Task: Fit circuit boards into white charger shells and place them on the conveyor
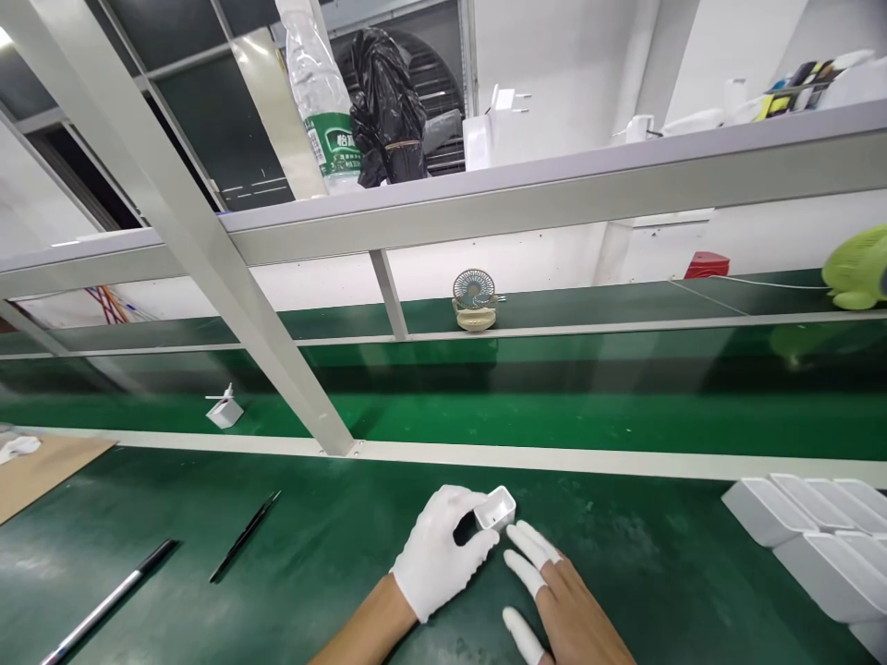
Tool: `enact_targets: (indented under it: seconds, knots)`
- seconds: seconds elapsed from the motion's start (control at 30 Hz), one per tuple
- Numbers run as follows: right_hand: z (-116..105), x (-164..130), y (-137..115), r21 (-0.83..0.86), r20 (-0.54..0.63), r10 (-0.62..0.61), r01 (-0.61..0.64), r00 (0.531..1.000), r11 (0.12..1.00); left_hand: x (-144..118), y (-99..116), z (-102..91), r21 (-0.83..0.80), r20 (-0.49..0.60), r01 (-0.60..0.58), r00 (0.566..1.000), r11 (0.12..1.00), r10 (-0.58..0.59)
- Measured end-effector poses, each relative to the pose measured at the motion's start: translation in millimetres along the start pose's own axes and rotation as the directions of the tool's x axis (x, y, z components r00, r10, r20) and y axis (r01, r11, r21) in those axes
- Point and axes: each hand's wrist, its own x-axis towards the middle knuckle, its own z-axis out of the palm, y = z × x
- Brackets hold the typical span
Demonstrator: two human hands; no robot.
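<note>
In the middle of the green bench, my left hand, in a white glove, grips a small white plastic housing between thumb and fingers. The housing's open hollow side faces me, tilted. Just to its right is my right hand, bare except for white finger cots on several fingers. Those fingers are spread apart with nothing between them, and the index fingertip comes close to the housing; whether it touches I cannot tell. Black tweezers and a silver-and-black pen-like tool lie to the left.
Several white plastic housings stand in rows at the right. Behind the pale rail runs a green conveyor belt carrying a white plug-like part. A slanted metal post rises at centre left. A small fan stands behind the belt.
</note>
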Motion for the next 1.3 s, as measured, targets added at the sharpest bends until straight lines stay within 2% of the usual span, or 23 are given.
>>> enact_targets:
  seconds: [0.17,0.27,0.37,0.43,0.57,0.73,0.87,1.07,1.17,1.3]
  knots:
    - [4.7,-6.9,7.6,-0.035,0.054,0.092,-0.09,0.994,0.995,-5.0,8.6,-2.9,-0.057,0.011,0.035,0.999,0.998,-0.034]
    - [-2.8,-0.7,2.0,0.019,0.087,0.069,-0.07,0.994,0.997,-4.5,9.0,-3.0,-0.089,0.071,0.138,0.989,0.986,-0.132]
    - [-11.2,6.7,-7.1,0.058,0.07,0.054,-0.058,0.996,0.997,-0.8,6.0,-2.7,-0.095,0.149,0.256,0.959,0.962,-0.241]
    - [-14.0,9.7,-12.8,0.061,0.047,0.076,-0.079,0.996,0.995,1.3,4.2,-2.7,-0.075,0.184,0.286,0.946,0.955,-0.269]
    - [-16.4,10.6,-19.7,0.093,0.012,0.12,-0.12,0.993,0.988,1.3,5.2,-2.6,-0.009,0.174,0.238,0.957,0.971,-0.233]
    - [-21.3,10.5,-21.3,0.091,0.042,0.087,-0.09,0.995,0.992,-4.2,7.9,0.8,0.035,0.092,0.111,0.989,0.993,-0.114]
    - [-22.3,12.2,-22.0,0.101,0.005,0.087,-0.087,0.996,0.991,-7.0,3.4,3.9,0.045,0.046,0.038,0.998,0.998,-0.04]
    - [-25.9,15.1,-21.5,0.091,0.036,0.073,-0.076,0.997,0.993,0.2,-1.9,1.4,-0.004,0.118,0.05,0.992,0.999,-0.049]
    - [-26.9,15.0,-21.3,0.07,0.044,0.099,-0.101,0.994,0.992,5.3,-0.3,-1.0,-0.037,0.174,0.036,0.984,0.999,-0.029]
    - [-26.6,14.4,-21.9,0.059,0.05,0.122,-0.125,0.991,0.99,8.3,5.0,-3.4,-0.067,0.19,0.042,0.981,0.997,-0.028]
